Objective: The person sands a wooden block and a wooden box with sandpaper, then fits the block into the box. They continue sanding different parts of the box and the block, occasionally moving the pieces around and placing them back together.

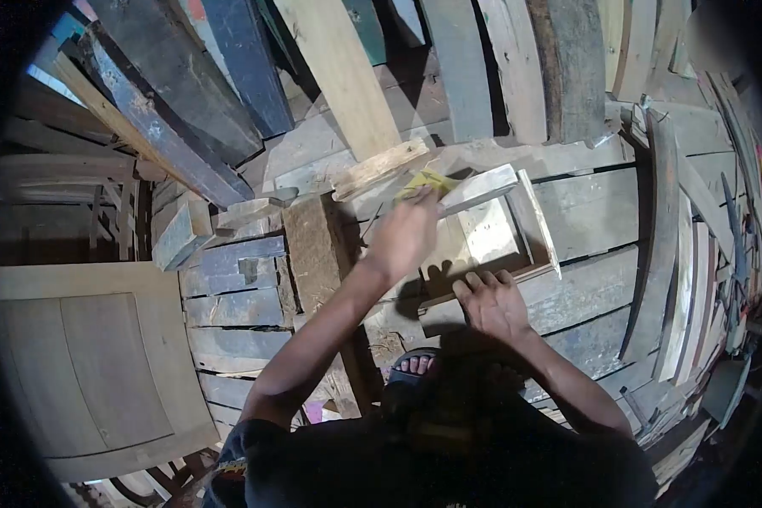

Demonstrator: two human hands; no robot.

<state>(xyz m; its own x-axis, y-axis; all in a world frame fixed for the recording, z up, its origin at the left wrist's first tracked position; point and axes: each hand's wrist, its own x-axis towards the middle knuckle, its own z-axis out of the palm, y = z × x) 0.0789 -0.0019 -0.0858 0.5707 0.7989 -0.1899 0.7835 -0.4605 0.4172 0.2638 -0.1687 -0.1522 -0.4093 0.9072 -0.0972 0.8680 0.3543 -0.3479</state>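
A small open wooden box (pixel 529 222), like a drawer, lies on the plank floor in front of me. My left hand (pixel 405 239) is closed on a folded yellow sheet, which looks like sandpaper (pixel 432 180), at the far left corner of the box beside its top edge. Over the near wall, my right hand (pixel 493 303) has its fingers hooked around the edge, gripping the box. Light falls on the bare bottom panel (pixel 489 233). Part of the left side is hidden behind my left hand and forearm.
A thick rough beam (pixel 313 254) lies left of the box. Boards (pixel 339 76) lean in a row beyond it, and a short offcut (pixel 381 168) lies near the far corner. A panelled door (pixel 102 364) lies at left; long planks (pixel 652 245) stand at right. My sandalled foot (pixel 415 364) is close.
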